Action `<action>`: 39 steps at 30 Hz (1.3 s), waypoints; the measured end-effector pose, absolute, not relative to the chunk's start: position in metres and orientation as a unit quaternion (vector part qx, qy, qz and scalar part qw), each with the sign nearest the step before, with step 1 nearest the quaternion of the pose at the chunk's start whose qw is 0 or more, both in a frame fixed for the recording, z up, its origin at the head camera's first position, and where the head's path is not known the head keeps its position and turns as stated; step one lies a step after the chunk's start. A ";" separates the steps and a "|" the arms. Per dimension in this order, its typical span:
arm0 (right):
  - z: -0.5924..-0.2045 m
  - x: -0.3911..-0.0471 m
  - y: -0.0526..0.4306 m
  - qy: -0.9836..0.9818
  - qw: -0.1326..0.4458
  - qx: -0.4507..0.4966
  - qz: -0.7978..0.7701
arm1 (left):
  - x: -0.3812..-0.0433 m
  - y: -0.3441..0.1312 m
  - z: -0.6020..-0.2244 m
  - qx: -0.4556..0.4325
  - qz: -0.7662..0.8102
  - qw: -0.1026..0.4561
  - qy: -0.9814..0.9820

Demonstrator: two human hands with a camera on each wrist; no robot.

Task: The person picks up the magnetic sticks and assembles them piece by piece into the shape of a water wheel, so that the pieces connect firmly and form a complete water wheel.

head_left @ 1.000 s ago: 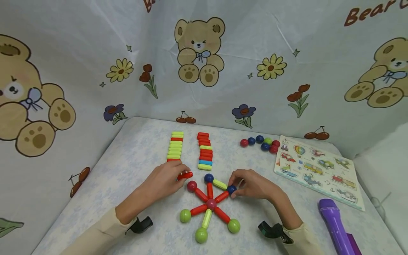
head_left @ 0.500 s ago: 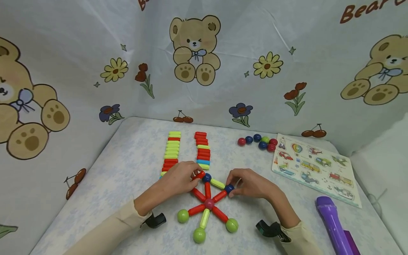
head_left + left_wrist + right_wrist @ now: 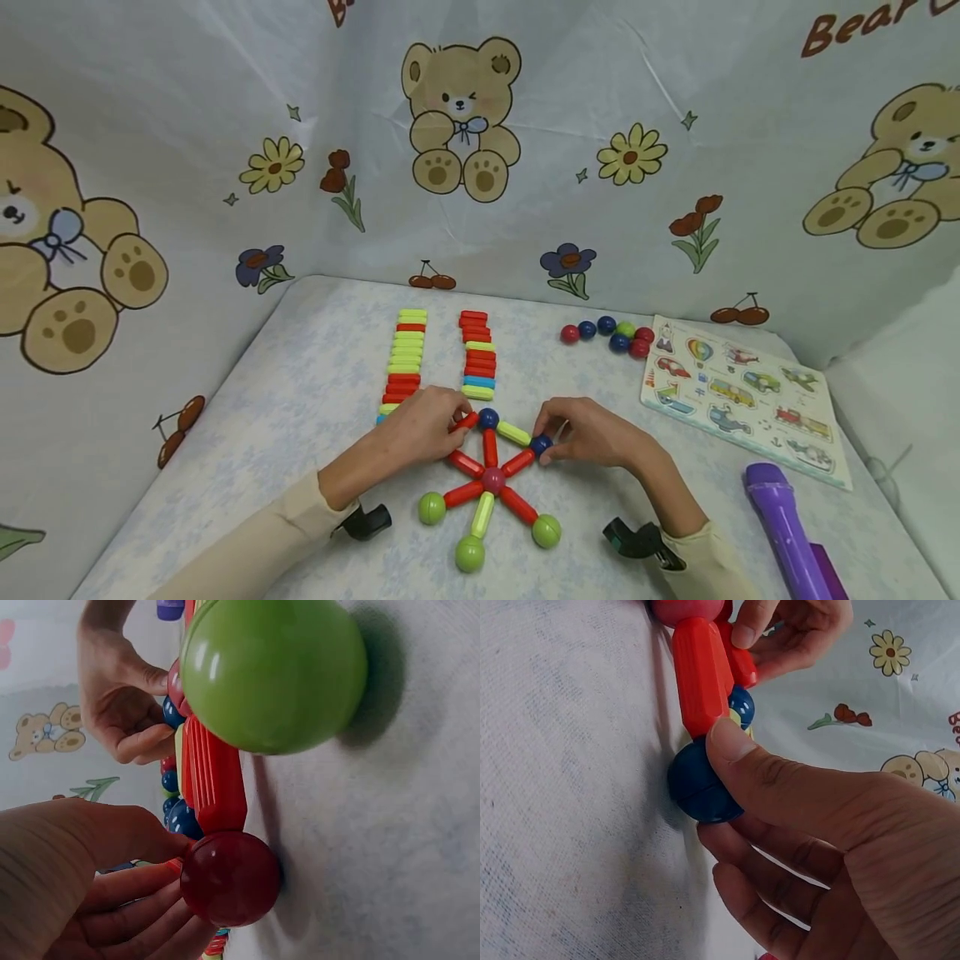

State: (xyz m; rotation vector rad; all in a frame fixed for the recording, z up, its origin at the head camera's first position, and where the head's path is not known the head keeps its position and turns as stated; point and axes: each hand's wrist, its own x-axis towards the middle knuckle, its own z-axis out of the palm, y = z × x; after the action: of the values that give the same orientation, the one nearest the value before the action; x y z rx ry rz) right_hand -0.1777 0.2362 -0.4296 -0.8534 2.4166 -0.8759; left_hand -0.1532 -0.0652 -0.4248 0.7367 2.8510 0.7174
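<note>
Both hands are pinching parts of a star-shaped model (image 3: 493,481) lying flat on the worktop (image 3: 333,358). The left hand (image 3: 424,425) is gripping a red rod (image 3: 466,422) between thumb and fingers, its tip pointing at the top blue ball (image 3: 488,418) — whether the 2 are touching is hard to tell. The right hand (image 3: 588,433) is holding the right blue ball (image 3: 542,444) between thumb and fingers, apparently steadying everything. 6 spokes (image 3: 519,505) are radiating from the hub, and a lime rod (image 3: 513,433) is bridging the 2 blue balls. The left wrist view is showing a red ball (image 3: 231,879) just beside the left fingertips.

The step in hand seems to be filling in the rim, with the red rod probably going between the top blue ball and the red ball. That is calling for squaring the rod's ends to both balls — gently, while the right hand is bracing the model. Spare rods (image 3: 478,367) are lying beyond in 2 columns; loose balls (image 3: 619,342) are clustering beside a board (image 3: 742,400).
</note>
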 end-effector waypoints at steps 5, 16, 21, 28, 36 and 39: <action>-0.429 -0.178 0.238 0.871 0.225 -0.309 -0.309 | -0.155 -0.061 -0.426 0.243 0.230 0.093 0.938; -0.423 -0.175 0.236 0.870 0.221 -0.321 -0.302 | -0.163 -0.055 -0.429 0.276 0.230 0.084 0.929; -0.429 -0.174 0.226 0.876 0.144 -0.339 -0.311 | -0.168 -0.050 -0.430 0.288 0.227 0.090 0.926; -0.434 -0.173 0.216 0.874 0.139 -0.367 -0.286 | -0.169 -0.059 -0.421 0.276 0.223 0.070 0.932; -0.431 -0.176 0.217 0.888 0.115 -0.345 -0.283 | -0.157 -0.104 -0.404 0.207 0.184 0.045 0.960; -0.432 -0.176 0.218 0.894 0.108 -0.331 -0.282 | -0.151 -0.119 -0.407 0.188 0.167 0.050 0.967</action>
State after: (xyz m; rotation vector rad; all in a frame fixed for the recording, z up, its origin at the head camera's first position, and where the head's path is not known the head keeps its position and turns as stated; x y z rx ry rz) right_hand -0.1763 0.2184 -0.4320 -0.9737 2.6298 -0.8310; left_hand -0.1512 -0.1194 -0.4066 0.5736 2.9429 0.5076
